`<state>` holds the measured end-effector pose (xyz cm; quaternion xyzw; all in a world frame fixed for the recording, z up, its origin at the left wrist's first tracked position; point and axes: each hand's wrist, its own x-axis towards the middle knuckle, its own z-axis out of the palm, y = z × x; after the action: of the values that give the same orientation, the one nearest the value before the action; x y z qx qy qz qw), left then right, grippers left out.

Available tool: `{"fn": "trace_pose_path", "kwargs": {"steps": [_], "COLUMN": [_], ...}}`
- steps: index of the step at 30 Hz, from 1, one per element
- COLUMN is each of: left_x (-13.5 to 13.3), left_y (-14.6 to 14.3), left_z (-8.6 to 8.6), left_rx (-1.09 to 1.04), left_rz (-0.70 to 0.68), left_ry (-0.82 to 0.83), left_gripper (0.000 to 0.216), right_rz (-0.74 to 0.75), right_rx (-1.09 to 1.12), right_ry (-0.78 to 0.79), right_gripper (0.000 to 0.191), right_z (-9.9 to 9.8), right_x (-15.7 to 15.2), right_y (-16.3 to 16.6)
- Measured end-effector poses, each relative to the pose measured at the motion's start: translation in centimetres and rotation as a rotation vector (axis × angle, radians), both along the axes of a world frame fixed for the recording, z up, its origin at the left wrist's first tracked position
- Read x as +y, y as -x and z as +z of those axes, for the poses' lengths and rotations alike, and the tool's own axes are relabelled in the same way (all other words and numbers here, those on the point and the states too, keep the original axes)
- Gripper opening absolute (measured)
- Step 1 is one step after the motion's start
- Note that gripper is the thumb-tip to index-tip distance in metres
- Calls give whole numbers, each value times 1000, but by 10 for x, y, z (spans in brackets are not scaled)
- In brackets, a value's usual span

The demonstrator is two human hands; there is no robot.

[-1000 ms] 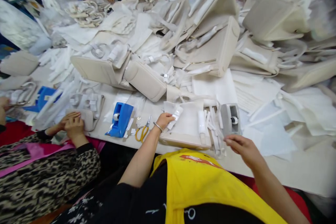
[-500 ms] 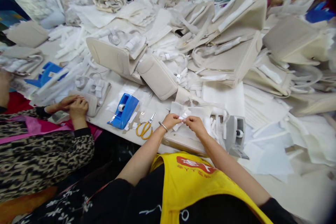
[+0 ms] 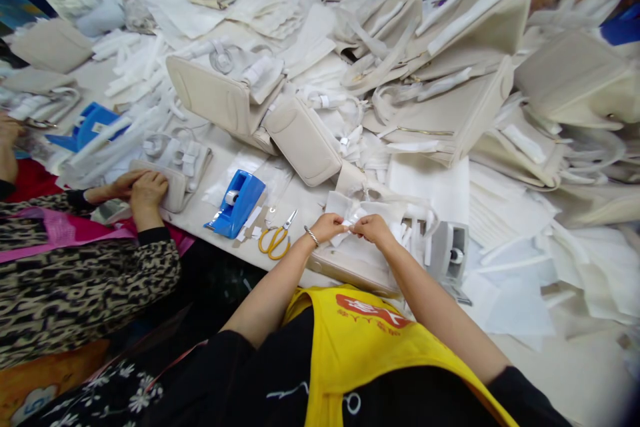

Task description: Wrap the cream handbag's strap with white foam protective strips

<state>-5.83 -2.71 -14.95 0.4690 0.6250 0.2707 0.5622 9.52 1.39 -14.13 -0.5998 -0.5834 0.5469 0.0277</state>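
In front of me a beige handbag (image 3: 353, 268) lies on the table, with white wrapping on its upper side. Over it, my left hand (image 3: 329, 227) and my right hand (image 3: 373, 229) meet, their fingertips closed in a pinch around a small white piece (image 3: 349, 225). Whether that piece is tape or wrapping I cannot make out. A bracelet is on my left wrist. Just left of my left hand lie scissors (image 3: 275, 238) with yellow handles, blades apart. To the right of the bag stands a grey tape dispenser (image 3: 449, 250).
A blue tape dispenser (image 3: 239, 203) stands left of the scissors. Beige handbags (image 3: 304, 140) and white wrapping sheets (image 3: 520, 300) crowd the table beyond and to the right. At my left, a co-worker's hands (image 3: 145, 193) rest on another bag. Other people stand across the table.
My hands stay pinched together over the bag with little visible movement. The whole view has shifted slightly. Across the table, one person's hand has moved.
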Motion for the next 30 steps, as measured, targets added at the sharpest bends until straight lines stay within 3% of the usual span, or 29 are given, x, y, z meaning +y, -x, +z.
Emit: {"fn": "trace_pose_path", "kwargs": {"steps": [6, 9, 14, 17, 21, 24, 27, 30], "left_x": [1, 4, 7, 7, 5, 3, 0, -2], "left_y": [2, 3, 3, 3, 3, 7, 13, 19], "left_z": [-4, -4, 3, 4, 4, 6, 7, 7], "left_rx": [-27, -24, -110, -143, -213, -339, -488, -597], "left_rz": [2, -22, -52, -71, -46, 18, 95, 127], "left_ry": [31, 96, 128, 122, 175, 242, 302, 303], "left_gripper": [32, 35, 34, 32, 32, 35, 38, 38], "right_rz": [121, 104, -53, -117, -83, -26, 24, 71], "right_rx": [-110, -94, 200, 245, 189, 287, 416, 363], "right_ry": [-110, -122, 48, 134, 96, 52, -21, -180], "right_gripper": [17, 17, 11, 12, 14, 19, 16, 12], "right_z": [15, 15, 4, 0, 2, 5, 8, 9], "right_x": [2, 0, -12, -17, -13, -6, -2, -1], "right_y": [6, 4, -11, -18, -19, -14, -8, -1]}}
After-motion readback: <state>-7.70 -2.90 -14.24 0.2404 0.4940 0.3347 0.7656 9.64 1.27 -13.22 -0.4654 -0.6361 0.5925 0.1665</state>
